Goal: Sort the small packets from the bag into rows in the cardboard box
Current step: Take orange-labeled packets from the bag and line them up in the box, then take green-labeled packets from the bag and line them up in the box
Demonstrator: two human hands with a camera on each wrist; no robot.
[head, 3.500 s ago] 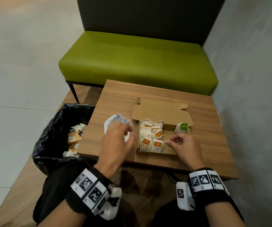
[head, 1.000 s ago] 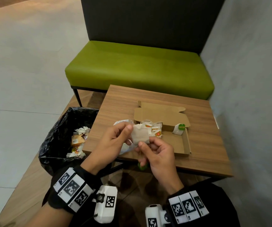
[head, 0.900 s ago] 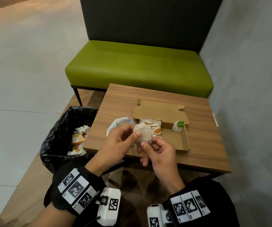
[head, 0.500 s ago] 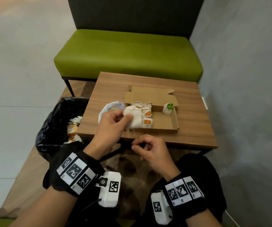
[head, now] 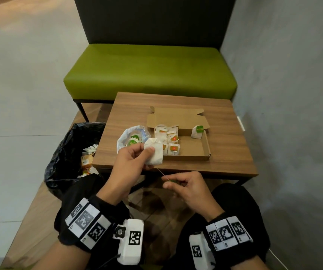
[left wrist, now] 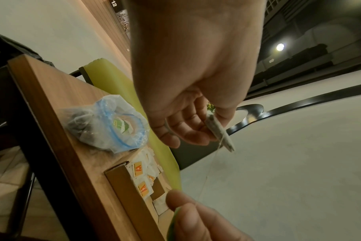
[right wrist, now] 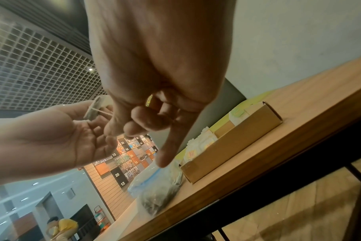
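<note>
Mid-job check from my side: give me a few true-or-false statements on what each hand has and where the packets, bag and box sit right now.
1. The left hand holds a white tea bag above the table's near edge. True.
2. The right hand rests flat and empty on the table. False: it pinches the green tag on the tea bag's string, below the table edge.
3. The cardboard box holds orange-labelled packets at its left end. True.
4. The plastic bag lies inside the box. False: it lies on the table, left of the box.
5. One green-labelled packet stands at the box's far right. True.
</note>
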